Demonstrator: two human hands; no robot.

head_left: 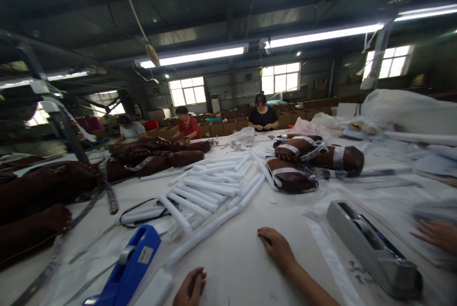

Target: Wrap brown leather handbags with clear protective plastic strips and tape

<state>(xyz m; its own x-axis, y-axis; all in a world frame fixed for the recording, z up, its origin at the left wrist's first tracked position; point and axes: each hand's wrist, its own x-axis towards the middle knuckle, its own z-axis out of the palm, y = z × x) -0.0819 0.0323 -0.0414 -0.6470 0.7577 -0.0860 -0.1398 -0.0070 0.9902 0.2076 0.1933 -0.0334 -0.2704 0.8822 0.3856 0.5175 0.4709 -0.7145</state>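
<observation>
My left hand (191, 288) is low in the view at the table's near edge, its fingers curled together and nothing visible in them. Farther forward, my right hand (279, 250) rests on the white tabletop (232, 258), fingers stretched forward and slightly bent, holding nothing. A blue tape dispenser (130, 268) stands left of my left hand, with a white block-like piece (154, 289) between them. To the right of my right arm is a grey tape dispenser (371, 249). Ahead of both hands lies a loose pile of white foam-like rolls (203, 189).
Brown leather-like bags (291, 172) with clear wrapping lie beyond the pile, and more brown bags (53, 184) fill the left side. A co-worker's hand (437, 235) reaches in at the right over clear plastic. Several people (263, 116) work across the table.
</observation>
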